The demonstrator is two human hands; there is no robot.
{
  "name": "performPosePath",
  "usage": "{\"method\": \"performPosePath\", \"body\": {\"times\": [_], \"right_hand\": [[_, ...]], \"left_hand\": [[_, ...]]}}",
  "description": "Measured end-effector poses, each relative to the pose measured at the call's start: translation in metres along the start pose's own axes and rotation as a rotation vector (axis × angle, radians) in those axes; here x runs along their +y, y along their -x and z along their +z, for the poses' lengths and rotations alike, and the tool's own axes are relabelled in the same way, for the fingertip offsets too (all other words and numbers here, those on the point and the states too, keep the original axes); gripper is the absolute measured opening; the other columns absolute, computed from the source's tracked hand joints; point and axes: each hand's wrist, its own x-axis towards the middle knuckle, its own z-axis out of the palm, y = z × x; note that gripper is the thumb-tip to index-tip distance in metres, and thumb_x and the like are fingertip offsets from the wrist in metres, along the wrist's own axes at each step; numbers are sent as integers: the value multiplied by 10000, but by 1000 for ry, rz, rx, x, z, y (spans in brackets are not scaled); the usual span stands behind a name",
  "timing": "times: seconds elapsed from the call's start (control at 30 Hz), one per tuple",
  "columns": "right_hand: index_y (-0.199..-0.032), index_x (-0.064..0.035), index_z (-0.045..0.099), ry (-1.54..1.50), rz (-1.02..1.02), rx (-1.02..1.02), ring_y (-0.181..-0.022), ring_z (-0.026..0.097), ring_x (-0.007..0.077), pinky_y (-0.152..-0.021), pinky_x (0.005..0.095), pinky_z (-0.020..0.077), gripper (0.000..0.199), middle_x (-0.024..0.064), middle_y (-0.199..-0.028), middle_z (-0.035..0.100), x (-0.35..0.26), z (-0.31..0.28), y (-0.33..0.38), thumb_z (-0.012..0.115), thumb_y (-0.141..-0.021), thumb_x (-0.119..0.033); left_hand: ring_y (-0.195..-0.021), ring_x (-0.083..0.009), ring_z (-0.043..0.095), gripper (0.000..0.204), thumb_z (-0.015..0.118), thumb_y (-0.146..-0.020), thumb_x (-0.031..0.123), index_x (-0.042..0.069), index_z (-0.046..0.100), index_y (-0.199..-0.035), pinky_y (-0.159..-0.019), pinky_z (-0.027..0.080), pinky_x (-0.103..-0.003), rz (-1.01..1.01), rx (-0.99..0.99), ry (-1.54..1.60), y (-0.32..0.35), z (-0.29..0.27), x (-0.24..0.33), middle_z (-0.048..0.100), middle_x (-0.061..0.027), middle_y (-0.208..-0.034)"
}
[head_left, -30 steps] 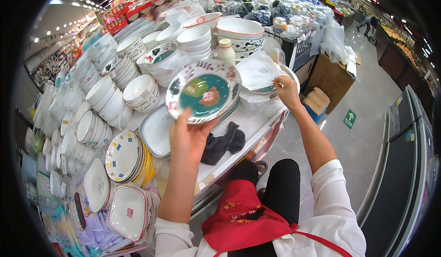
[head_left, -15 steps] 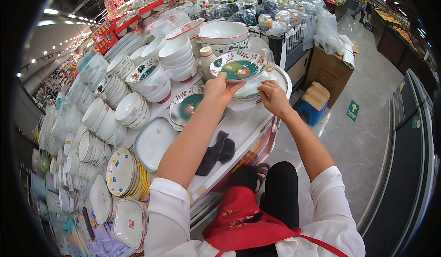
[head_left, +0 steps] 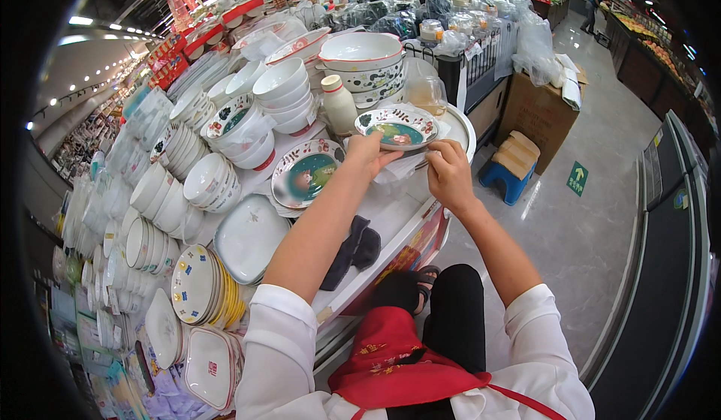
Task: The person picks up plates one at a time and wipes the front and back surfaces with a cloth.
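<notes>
The grey polished floor (head_left: 556, 225) of a shop aisle, bent by the lens, runs past a dark cabinet (head_left: 657, 285) cut off at the right. The white display table (head_left: 405, 204), with a raised edge, is mostly buried under crockery; its far end dissolves into clear plastic wrapping (head_left: 533, 45), whose contents I cannot make out. A brown cardboard box (head_left: 529, 120) stands beyond the corner, near a blue stool (head_left: 505, 183). Glossy 2-handled pots (head_left: 363, 48) with red rims rise behind the nested white bowls (head_left: 282, 82). A round white-rimmed piece (head_left: 465, 131) at the table's corner is largely covered. Smooth rectangular dishes (head_left: 251, 232) with rounded corners lie left of my left forearm, which hides part of a crumpled dark cloth (head_left: 353, 247) and overlaps the lower edge of a floral plate (head_left: 312, 172). A matching teal-centred plate (head_left: 402, 129), glazed and round, is raised above the table near a cream bottle (head_left: 339, 111). My left hand (head_left: 366, 153) is closed on its near rim. My right hand (head_left: 449, 171) is curled, fingertips bunched beside the rim; I cannot tell whether they pinch anything.
</notes>
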Motion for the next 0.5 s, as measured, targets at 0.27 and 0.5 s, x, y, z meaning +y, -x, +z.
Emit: {"method": "performPosePath", "body": {"times": [0.27, 0.5], "right_hand": [[-811, 30, 589, -46, 137, 109, -984, 550, 342, -834, 401, 456, 155, 154, -1015, 604, -31, -18, 21, 593, -679, 112], [-815, 27, 577, -137, 260, 135, -956, 546, 338, -802, 389, 457, 158, 156, -1007, 601, -66, -14, 56, 582, -683, 115]], "left_hand": [[-735, -273, 689, 282, 547, -878, 111, -119, 546, -1041, -485, 536, -301, 220, 133, -498, 31, 5, 5, 640, -211, -943], [-608, -214, 679, 232, 550, -836, 138, -67, 613, -923, -399, 411, -257, 242, 178, -708, 40, -19, 5, 654, -139, -775]]}}
